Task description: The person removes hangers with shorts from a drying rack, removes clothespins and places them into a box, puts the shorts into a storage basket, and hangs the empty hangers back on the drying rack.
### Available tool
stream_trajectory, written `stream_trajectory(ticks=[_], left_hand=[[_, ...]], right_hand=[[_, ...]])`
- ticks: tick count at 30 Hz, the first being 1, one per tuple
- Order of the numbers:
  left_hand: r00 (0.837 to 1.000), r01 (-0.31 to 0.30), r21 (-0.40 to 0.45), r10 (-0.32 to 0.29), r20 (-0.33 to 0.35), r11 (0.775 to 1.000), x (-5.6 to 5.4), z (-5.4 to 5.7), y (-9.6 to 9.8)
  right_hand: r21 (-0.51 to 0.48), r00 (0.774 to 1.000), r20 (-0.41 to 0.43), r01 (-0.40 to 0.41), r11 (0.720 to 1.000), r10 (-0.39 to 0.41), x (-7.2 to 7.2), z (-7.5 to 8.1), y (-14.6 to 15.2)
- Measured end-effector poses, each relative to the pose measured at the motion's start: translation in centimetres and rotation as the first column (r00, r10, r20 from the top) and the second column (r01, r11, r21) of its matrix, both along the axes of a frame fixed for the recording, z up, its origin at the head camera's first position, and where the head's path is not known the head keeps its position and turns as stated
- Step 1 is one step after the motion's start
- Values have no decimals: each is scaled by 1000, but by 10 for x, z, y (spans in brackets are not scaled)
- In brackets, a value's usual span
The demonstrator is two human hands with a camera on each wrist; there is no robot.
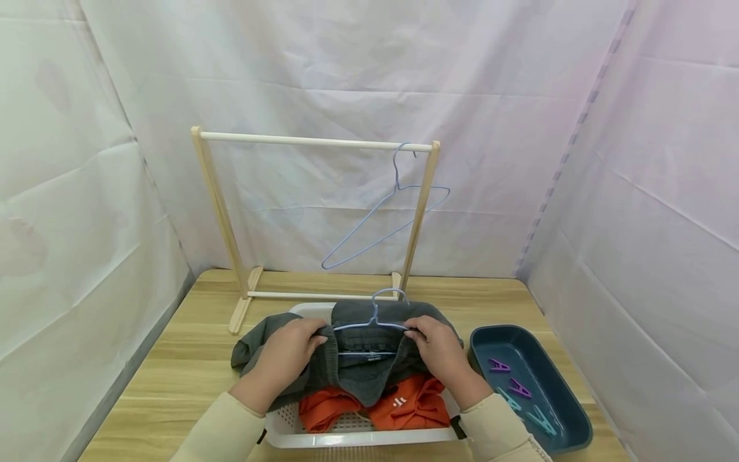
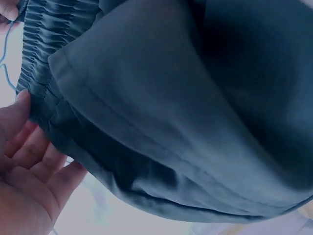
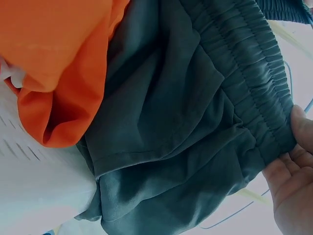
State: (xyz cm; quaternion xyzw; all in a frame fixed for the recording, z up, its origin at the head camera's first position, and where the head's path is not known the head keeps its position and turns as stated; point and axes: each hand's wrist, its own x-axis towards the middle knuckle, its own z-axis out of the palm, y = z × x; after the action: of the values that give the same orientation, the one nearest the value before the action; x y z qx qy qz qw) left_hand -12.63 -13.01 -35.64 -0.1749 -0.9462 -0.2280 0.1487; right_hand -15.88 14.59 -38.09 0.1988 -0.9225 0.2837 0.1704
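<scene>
Dark green elastic-waist pants (image 1: 360,378) lie bunched over a white basket (image 1: 369,439); their leg length is hidden. My left hand (image 1: 291,353) pinches one side of the gathered waistband (image 2: 54,44). The opposite side is pinched by my right hand (image 1: 435,350), thumb on top and fingers beneath in the right wrist view. Between the hands, a blue hanger (image 1: 374,319) stands with its hook up and its shoulders at the waistband; its lower bar shows partly inside the waist opening. Orange clothing (image 1: 412,407) with a white mark lies in the basket beneath the pants.
A wooden rack (image 1: 317,140) stands at the back of the table, with another blue hanger (image 1: 369,221) hooked near its right end. A dark blue tray (image 1: 554,366) on the right holds purple clips (image 1: 519,387) and teal clips (image 1: 541,421). White cloth walls surround the table (image 1: 167,378).
</scene>
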Motion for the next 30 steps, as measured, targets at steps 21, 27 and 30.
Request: stream_trajectory(ticks=[21, 27, 30], left_hand=[[893, 88, 16, -72, -443, 996, -4, 7, -10], [875, 88, 14, -71, -480, 996, -6, 8, -17], [875, 86, 21, -66, -480, 996, -6, 7, -20]], right_hand=[[-52, 996, -12, 89, 995, -90, 8, 21, 4], [-85, 994, -3, 110, 990, -110, 8, 24, 8], [-84, 993, -11, 114, 990, -115, 8, 24, 9]])
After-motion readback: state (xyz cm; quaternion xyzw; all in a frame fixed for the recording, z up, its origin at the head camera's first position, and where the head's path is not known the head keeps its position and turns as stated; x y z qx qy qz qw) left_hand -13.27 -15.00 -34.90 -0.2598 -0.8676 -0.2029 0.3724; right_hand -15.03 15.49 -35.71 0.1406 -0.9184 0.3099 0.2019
